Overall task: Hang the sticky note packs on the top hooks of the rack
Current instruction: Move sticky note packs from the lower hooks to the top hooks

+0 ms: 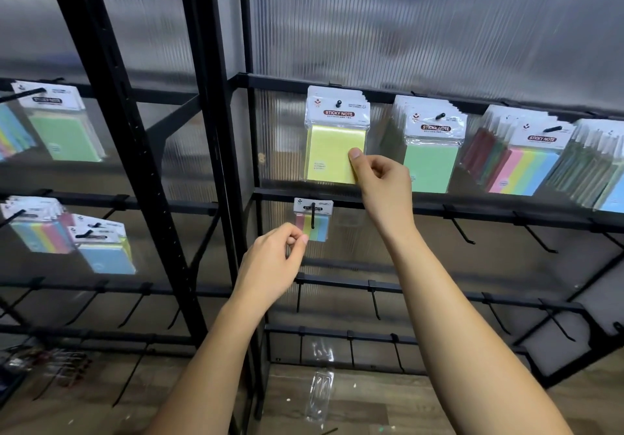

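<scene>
Hands [381, 178] reach black rack [337, 195], ribbed translucent wall [422, 22].

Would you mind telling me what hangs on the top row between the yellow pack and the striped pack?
In the head view, a green pack hangs on its own hook between the yellow pack and the striped pack.

A black rack [216, 130] is standing against ribbed translucent panels, its rails carrying hooks. On the top rail [388, 94], a yellow pack [332, 144] is hanging nearest the rack's left post, with green packs [430, 161] just beside it and striped packs [523, 168] further toward the right edge. One small striped pack [312, 220] is hanging on the second rail [472, 213], at its left end. More packs [60, 124] are hanging on the neighbouring section at the left. A clear wrapper [319, 397] is lying on the wooden floor [388, 407] below.
</scene>
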The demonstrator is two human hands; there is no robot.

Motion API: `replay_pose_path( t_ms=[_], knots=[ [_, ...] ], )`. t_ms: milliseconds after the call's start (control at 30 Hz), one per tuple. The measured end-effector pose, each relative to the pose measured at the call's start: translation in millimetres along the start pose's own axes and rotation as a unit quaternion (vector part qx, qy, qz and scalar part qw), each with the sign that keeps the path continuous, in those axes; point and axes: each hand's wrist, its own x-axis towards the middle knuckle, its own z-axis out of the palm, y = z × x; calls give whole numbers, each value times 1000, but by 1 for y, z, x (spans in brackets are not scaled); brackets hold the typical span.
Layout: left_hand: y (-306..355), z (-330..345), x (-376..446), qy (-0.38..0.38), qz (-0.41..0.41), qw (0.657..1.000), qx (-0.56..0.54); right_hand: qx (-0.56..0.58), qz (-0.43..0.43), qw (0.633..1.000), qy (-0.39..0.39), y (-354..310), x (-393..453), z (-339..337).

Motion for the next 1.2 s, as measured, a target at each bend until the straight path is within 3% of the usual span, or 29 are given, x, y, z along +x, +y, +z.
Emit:
replay_pose_path(
  t_ms=[300,667,833,1200],
  knots=[
    [-21,11,8,-16,-41,998,37,-75,111,988,-80,78,-36,15],
    [-53,42,48,-77,-94,983,135,-291,191,920,-179,156,-13,52],
    [-66,54,54,-78,-110,980,144,-312,212,907,-185,167,-2,69],
    [-93,64,61,-65,-152,976,143,-235,256,927,-140,175,13,90]
  ],
)
